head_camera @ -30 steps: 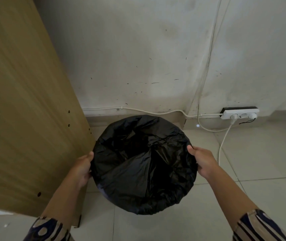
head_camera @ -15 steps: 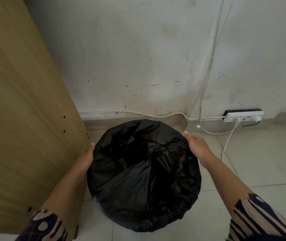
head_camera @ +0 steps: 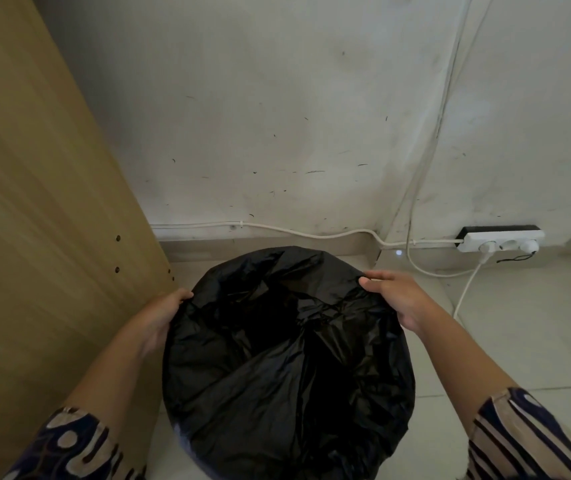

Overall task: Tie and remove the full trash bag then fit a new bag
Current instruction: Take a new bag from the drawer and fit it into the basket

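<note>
A person stands over a round bin lined with a black trash bag (head_camera: 287,358) on the tiled floor (head_camera: 519,341), close to a scuffed white wall (head_camera: 277,116) and just beside a tall wooden panel (head_camera: 34,202).

Head view: the left hand (head_camera: 159,315) curls around the bag's rim on the panel side, fingers closed over the plastic and pressed against the bin's edge. The right hand (head_camera: 398,296) rests on the far right of the rim, thumb on top of the plastic and fingers wrapped over the edge, gripping or smoothing the film; exactly how tightly cannot be told. The bag's mouth is spread over the whole rim, and its crumpled walls sag inward into a dark hollow, with no rubbish visible inside. A white power strip (head_camera: 500,239) lies against the wall to the right, its cable (head_camera: 464,296) trailing across the floor well apart from the bin.

Judging from the slack, seemingly empty liner, this looks like the closing stage: the new bag being seated around the rim. No tied full bag appears in the frame.
</note>
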Motion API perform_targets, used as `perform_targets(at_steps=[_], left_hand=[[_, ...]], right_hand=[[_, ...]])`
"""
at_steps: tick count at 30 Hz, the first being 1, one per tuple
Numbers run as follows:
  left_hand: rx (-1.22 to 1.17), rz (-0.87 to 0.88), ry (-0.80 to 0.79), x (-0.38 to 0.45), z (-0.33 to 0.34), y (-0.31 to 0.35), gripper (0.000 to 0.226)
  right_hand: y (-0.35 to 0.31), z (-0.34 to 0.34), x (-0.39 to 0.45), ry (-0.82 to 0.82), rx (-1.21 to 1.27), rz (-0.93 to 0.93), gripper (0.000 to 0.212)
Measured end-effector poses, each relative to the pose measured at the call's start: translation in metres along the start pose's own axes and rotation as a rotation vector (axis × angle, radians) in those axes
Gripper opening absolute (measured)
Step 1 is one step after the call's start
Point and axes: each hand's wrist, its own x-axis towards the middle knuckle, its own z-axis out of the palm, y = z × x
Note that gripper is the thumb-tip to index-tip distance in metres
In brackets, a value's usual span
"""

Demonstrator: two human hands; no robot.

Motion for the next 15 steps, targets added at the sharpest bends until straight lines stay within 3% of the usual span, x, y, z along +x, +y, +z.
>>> perform_targets(at_steps=[10, 15], left_hand=[[0.131, 0.096, -0.022, 0.012, -0.007, 0.011, 0.044], [0.261, 0.139, -0.014, 0.015, 0.009, 0.03, 0.031]], right_hand=[[-0.013, 0.0, 0.001, -0.082, -0.034, 0.03, 0.04], [-0.026, 0.019, 0.016, 0.033, -0.331, -0.18, 0.048]])
